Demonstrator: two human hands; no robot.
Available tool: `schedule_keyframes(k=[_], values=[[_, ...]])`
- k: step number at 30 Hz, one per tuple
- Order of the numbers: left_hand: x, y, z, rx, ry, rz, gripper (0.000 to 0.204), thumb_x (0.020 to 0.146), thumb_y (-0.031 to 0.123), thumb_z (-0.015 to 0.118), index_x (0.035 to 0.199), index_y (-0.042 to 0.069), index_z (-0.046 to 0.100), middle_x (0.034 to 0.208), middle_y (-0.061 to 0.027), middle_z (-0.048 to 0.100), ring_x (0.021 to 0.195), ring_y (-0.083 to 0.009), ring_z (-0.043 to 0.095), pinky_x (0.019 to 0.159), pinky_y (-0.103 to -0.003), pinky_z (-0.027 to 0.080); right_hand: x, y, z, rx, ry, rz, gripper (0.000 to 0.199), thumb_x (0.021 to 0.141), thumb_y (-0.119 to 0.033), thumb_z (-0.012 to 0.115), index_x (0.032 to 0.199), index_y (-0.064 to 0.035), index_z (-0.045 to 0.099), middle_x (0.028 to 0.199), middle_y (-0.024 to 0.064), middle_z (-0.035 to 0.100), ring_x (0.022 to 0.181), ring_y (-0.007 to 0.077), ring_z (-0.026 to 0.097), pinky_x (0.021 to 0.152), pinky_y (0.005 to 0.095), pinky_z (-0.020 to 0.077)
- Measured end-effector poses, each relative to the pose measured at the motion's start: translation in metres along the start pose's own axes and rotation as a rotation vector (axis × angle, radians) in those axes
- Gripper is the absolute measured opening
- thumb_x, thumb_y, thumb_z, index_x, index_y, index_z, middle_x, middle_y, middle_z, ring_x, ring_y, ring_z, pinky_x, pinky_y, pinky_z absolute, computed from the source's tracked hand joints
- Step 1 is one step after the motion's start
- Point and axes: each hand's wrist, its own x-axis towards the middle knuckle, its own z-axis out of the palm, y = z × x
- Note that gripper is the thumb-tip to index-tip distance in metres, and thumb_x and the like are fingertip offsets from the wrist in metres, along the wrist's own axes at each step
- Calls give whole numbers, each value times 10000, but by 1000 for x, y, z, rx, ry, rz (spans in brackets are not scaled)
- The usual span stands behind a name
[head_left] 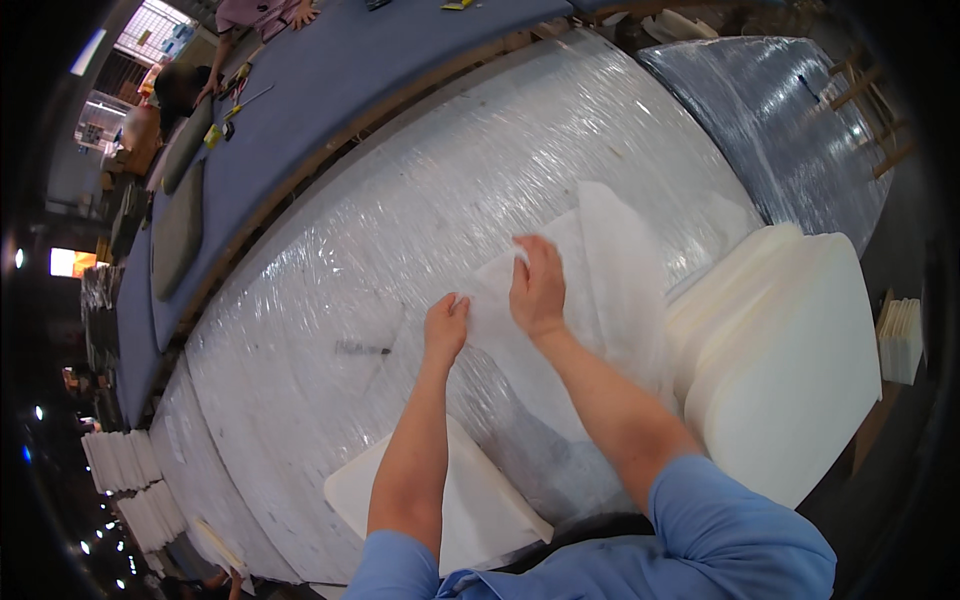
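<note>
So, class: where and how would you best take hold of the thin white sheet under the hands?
Probably pinch the white sheet at its free far corner, coming from above on the right. It lies flat on the wrapped table, so only an edge gives fingers purchase; the right hand and left hand already press its near part.

Distant workbench items too small; foam pad partly behind forearm.

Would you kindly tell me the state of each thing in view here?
Thin white fabric sheet: lying partly rumpled on the wrapped table, under both hands.
Left hand: fingers curled, pressing the sheet's edge.
Right hand: flat on the sheet.
Clear plastic table wrap: stretched, wrinkled.
White foam cushions: stacked at the right.
</note>
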Motion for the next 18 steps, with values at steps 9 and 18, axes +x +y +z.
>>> schedule_keyframes(k=[9,18], values=[[9,49,-3,839,-216,267,520,851,228,780,1345,144,641,1265,-95,706,1201,-329,633,1011,-521,460,-120,45,24,-525,-614,153,790,1035,-406,506,1645,-13,194,1735,158,137,1611,355,65,1277,590,41],[17,73,19,1173,-638,108,512,753,342,865,1131,70,655,1128,-139,732,1126,-320,684,967,-478,507,-115,36,16,-493,-723,124,933,986,-562,547,1656,-29,175,1745,156,89,1614,365,8,1271,596,-20]])
